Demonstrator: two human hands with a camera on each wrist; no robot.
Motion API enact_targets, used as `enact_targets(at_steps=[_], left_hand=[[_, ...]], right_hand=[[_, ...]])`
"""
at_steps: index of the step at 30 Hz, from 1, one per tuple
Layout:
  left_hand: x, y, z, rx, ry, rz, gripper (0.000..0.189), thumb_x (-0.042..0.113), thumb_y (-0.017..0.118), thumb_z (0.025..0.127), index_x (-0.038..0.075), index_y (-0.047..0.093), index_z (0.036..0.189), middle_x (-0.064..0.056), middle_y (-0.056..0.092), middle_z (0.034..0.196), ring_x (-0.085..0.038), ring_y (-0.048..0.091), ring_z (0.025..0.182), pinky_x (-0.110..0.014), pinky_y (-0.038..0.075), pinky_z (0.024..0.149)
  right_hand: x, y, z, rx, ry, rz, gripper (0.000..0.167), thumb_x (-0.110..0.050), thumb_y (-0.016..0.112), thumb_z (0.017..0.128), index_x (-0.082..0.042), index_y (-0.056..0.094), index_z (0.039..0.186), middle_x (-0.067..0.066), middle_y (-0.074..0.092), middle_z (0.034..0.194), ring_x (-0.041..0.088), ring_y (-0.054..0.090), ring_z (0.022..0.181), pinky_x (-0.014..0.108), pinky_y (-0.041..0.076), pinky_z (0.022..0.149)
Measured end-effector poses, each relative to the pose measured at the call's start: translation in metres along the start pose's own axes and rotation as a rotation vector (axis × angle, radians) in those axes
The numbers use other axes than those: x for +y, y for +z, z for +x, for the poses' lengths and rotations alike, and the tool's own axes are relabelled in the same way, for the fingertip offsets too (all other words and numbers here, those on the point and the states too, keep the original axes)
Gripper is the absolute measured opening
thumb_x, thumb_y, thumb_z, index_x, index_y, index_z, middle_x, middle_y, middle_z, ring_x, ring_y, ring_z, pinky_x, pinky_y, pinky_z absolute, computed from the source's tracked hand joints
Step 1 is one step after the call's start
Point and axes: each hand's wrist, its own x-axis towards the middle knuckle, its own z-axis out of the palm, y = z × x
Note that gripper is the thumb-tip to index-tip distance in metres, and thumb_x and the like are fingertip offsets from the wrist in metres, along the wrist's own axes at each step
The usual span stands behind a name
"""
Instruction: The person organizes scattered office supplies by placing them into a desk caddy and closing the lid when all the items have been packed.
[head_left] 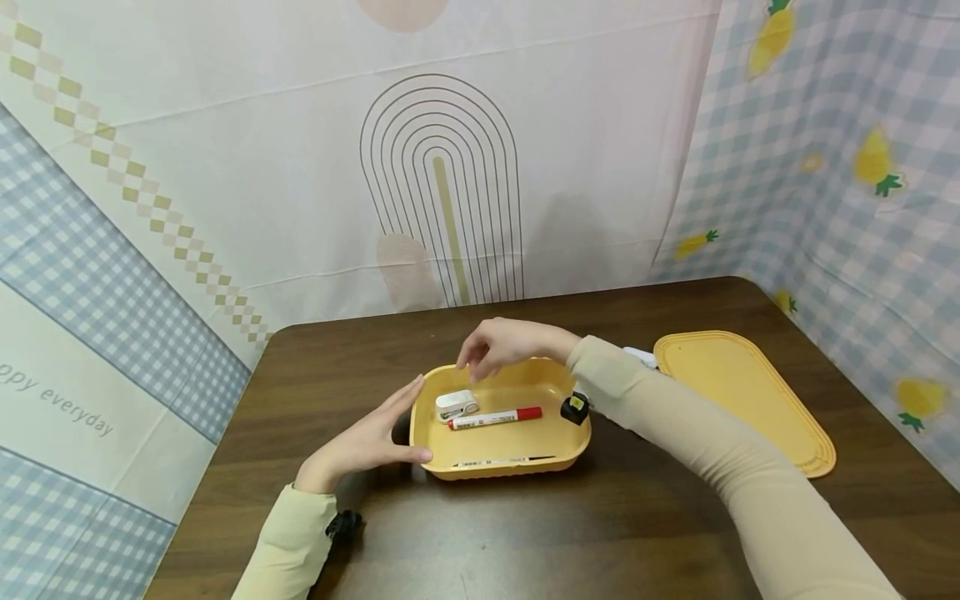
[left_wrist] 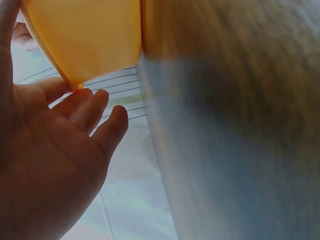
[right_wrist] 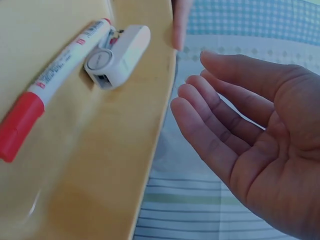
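Observation:
A yellow plastic tray stands on the table. My left hand spans its left end, thumb on the near rim and straight fingers along the far corner; in the left wrist view the other fingers lie relaxed outside the wall. My right hand is over the far rim, fingers loosely bent, holding nothing; the right wrist view shows its palm bare. Inside the tray lie a red-capped marker, a small white stapler with a round disc, and a slim black-and-white pen along the near wall.
A yellow lid lies flat on the dark wooden table at the right. Partly behind my right forearm is a white object. Patterned cloth hangs behind the table's far edge.

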Motion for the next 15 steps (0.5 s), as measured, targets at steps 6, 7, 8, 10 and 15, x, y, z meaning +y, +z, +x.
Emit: enact_targets(at_steps=[6, 7, 8, 10, 15], left_hand=[[-0.001, 0.001, 0.002, 0.005, 0.012, -0.006, 0.113, 0.049, 0.083, 0.08, 0.024, 0.011, 0.164, -0.004, 0.008, 0.169, -0.024, 0.013, 0.152, -0.053, 0.021, 0.118], [-0.001, 0.002, 0.002, 0.006, 0.013, -0.006, 0.113, 0.05, 0.083, 0.08, 0.024, 0.012, 0.164, -0.004, 0.008, 0.169, -0.023, 0.013, 0.152, -0.053, 0.021, 0.118], [-0.001, 0.002, 0.002, 0.008, 0.016, -0.007, 0.113, 0.049, 0.083, 0.08, 0.024, 0.012, 0.164, -0.004, 0.008, 0.169, -0.024, 0.013, 0.152, -0.053, 0.021, 0.118], [-0.001, 0.001, 0.001, 0.012, 0.022, -0.009, 0.113, 0.049, 0.084, 0.08, 0.022, 0.013, 0.164, -0.005, 0.009, 0.169, -0.025, 0.013, 0.152, -0.054, 0.022, 0.118], [0.0, 0.001, 0.0, 0.016, 0.026, -0.005, 0.114, 0.048, 0.084, 0.079, 0.02, 0.013, 0.164, -0.006, 0.009, 0.169, -0.025, 0.013, 0.152, -0.054, 0.022, 0.117]], right_hand=[[0.006, -0.014, -0.013, 0.069, 0.001, 0.012, 0.03, -0.011, 0.073, 0.093, -0.002, 0.071, 0.121, 0.001, 0.073, 0.096, 0.015, 0.067, 0.089, 0.034, 0.058, 0.079], [0.007, -0.016, -0.015, 0.081, 0.001, 0.013, 0.03, -0.012, 0.073, 0.093, -0.002, 0.071, 0.121, 0.001, 0.073, 0.097, 0.015, 0.068, 0.089, 0.034, 0.058, 0.079], [0.008, -0.018, -0.017, 0.093, 0.002, 0.015, 0.03, -0.012, 0.073, 0.093, -0.003, 0.071, 0.122, 0.001, 0.074, 0.097, 0.016, 0.068, 0.089, 0.035, 0.058, 0.08], [0.011, -0.021, -0.021, 0.111, 0.01, 0.026, 0.031, -0.014, 0.073, 0.094, -0.004, 0.071, 0.123, 0.001, 0.074, 0.098, 0.017, 0.068, 0.091, 0.036, 0.057, 0.082], [0.02, -0.031, -0.032, 0.163, 0.035, 0.046, 0.033, -0.015, 0.073, 0.094, -0.004, 0.07, 0.125, 0.002, 0.074, 0.099, 0.02, 0.069, 0.095, 0.037, 0.057, 0.085]])
